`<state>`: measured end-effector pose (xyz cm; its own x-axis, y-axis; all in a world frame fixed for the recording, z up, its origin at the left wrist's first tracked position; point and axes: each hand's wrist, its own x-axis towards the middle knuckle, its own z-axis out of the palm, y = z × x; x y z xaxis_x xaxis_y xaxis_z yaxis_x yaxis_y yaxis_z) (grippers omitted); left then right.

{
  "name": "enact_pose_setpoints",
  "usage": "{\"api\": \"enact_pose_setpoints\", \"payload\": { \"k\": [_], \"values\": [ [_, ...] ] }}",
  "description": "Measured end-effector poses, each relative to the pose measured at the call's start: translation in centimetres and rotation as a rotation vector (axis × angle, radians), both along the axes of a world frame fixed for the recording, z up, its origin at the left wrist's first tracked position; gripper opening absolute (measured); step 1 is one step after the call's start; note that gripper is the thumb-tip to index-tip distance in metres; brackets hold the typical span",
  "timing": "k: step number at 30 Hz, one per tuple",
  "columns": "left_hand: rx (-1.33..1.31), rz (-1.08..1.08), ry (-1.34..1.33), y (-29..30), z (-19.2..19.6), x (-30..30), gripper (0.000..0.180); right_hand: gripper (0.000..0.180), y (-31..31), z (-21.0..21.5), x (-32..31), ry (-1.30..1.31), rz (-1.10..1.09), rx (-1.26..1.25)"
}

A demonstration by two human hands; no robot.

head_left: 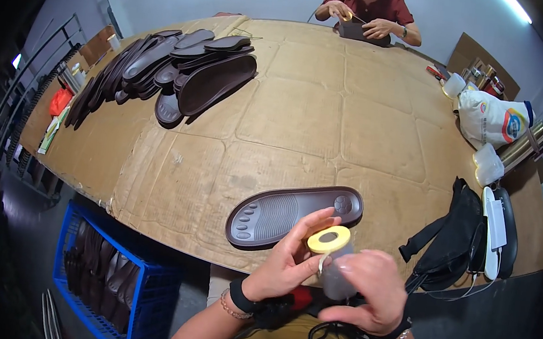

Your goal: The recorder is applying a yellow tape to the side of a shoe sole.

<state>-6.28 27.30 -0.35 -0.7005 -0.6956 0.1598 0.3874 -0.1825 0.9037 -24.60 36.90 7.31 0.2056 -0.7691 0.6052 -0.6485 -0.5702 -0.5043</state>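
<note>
Left hand (289, 259) and right hand (364, 289) both grasp one yellow tape roll (329, 239) at counter (303, 114) edge. One brown sole (293, 216) just beyond; open cardboard farther out.

clear container's lower body (338, 282) hidden behind right hand (368, 290), forearms cut off by lower edge
</note>
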Motion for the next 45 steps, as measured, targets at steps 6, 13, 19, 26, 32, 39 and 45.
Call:
{"api": "enact_pose_setpoints", "payload": {
  "k": [6, 13, 19, 26, 32, 39, 45],
  "values": [
    [0.076, -0.322, -0.001, -0.5, 1.5, 1.4, 0.102, 0.04, -1.9, 0.9, -3.0, -0.132, 0.223, 0.345],
    [0.092, -0.337, -0.06, -0.1, 2.3, 1.2, 0.122, 0.025, -2.7, -3.0, -2.2, -0.532, 0.456, 0.576],
    [0.186, -0.308, -0.109, 0.2, 4.9, 0.9, 0.129, 0.029, -1.2, -5.3, -2.2, -1.059, 0.484, 0.629],
    [-0.99, 0.274, -1.204, -6.9, 4.6, 2.1, 0.109, 0.029, -0.5, -6.8, -5.1, -1.292, 0.384, 0.42],
    [-0.958, 0.182, -1.191, -7.0, 5.1, 2.1, 0.078, 0.03, 0.6, -6.6, -5.3, -1.241, 0.292, 0.492],
    [-1.301, 0.304, -1.06, -1.0, 7.7, 4.0, 0.034, 0.027, 2.2, -3.8, -5.7, -0.862, 0.066, 0.483],
    [-1.222, 0.314, -0.991, 0.1, 6.9, 4.4, 0.03, 0.026, 2.1, -1.4, -3.1, -0.429, -0.146, 0.474]
  ]
}}
